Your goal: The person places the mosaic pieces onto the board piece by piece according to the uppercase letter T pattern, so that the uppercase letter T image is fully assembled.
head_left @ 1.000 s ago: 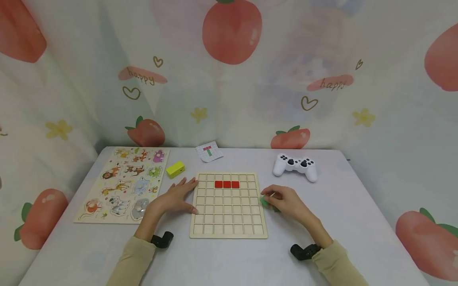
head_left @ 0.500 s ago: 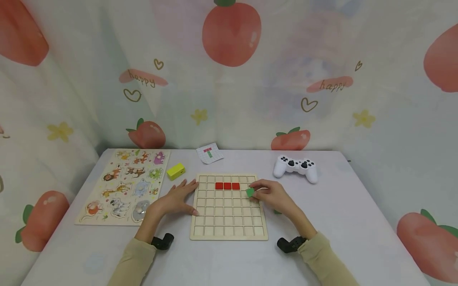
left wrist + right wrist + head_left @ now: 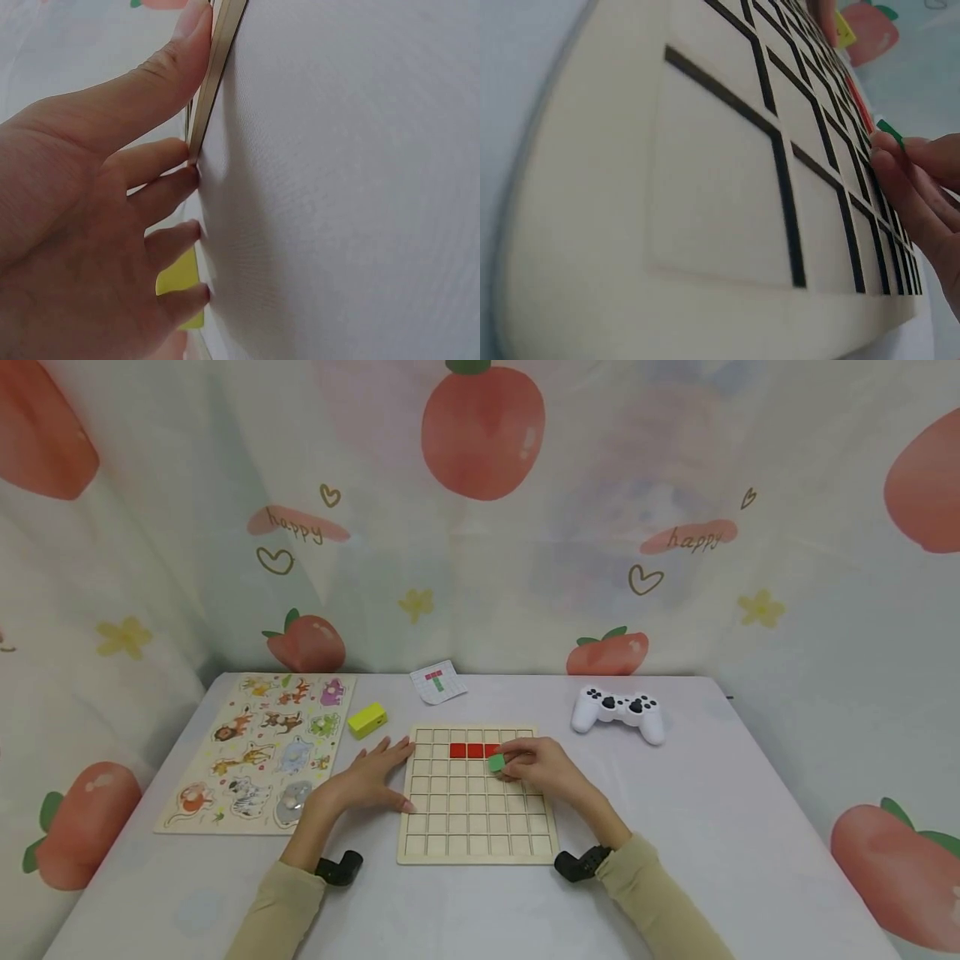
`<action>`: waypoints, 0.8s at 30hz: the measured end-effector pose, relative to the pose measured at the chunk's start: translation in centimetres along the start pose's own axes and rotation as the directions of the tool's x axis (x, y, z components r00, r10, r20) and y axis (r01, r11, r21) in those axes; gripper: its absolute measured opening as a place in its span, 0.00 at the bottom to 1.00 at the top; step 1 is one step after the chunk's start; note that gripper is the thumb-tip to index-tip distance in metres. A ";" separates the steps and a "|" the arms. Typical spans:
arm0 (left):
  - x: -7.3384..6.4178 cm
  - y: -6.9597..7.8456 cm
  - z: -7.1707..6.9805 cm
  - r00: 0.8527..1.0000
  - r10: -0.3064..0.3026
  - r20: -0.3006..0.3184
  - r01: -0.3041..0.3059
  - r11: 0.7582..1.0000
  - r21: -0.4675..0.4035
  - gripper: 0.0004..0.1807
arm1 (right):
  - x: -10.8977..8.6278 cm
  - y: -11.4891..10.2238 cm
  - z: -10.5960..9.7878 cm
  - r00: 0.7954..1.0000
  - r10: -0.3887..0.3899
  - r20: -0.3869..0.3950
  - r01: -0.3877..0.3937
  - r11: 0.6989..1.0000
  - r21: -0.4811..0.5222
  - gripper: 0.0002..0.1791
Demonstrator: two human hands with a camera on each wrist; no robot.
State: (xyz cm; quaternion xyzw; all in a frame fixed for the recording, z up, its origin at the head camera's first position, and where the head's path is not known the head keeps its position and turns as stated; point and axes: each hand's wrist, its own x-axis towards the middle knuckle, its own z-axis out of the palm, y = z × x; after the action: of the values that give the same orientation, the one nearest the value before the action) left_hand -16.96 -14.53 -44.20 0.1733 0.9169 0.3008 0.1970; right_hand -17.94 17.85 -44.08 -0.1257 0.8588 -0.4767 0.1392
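A square wooden grid board [image 3: 478,823] lies at the middle of the table. Three red square tiles [image 3: 476,750] sit side by side in its second row from the far edge. My right hand [image 3: 546,768] pinches a green square tile [image 3: 497,763] between thumb and fingers, close over the board just below the rightmost red tile. The right wrist view shows the green tile edge-on at the fingertips. My left hand [image 3: 367,779] rests at the board's left edge with fingers spread and thumb on the rim, seen also in the left wrist view [image 3: 97,202].
Left of the board lie a wooden animal puzzle [image 3: 258,752] and a yellow block [image 3: 367,720]. Behind it is a paper card [image 3: 438,682] with a red and green T pattern. A white game controller [image 3: 618,713] lies at the back right.
My right hand has carried the green tile leftward from beside the board's right edge to over the grid, near the red tiles. The left hand has stayed at the board's left edge.
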 end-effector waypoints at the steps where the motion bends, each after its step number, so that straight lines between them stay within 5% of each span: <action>1: 0.0 -0.1 0.0 1.000 0.000 -0.001 0.000 1.000 0.003 0.57 | 0.2 -0.1 0.2 1.000 -0.007 0.003 0.007 1.000 -0.002 0.18; 8: 0.0 -0.2 0.0 1.000 0.003 -0.009 -0.003 1.000 -0.001 0.57 | 1.4 -0.9 1.1 0.996 -0.083 0.017 0.085 0.989 -0.123 0.16; 24: 0.1 -0.3 0.0 1.000 0.005 -0.001 -0.005 1.000 0.001 0.57 | 1.9 -2.2 2.3 0.999 -0.046 0.020 0.050 0.969 -0.242 0.13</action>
State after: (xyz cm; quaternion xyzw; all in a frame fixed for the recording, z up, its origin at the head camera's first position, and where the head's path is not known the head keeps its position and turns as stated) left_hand -17.10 -14.69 -44.41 0.1753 0.9168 0.3010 0.1955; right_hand -18.73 14.28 -43.58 -0.1658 0.9062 -0.3708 0.1172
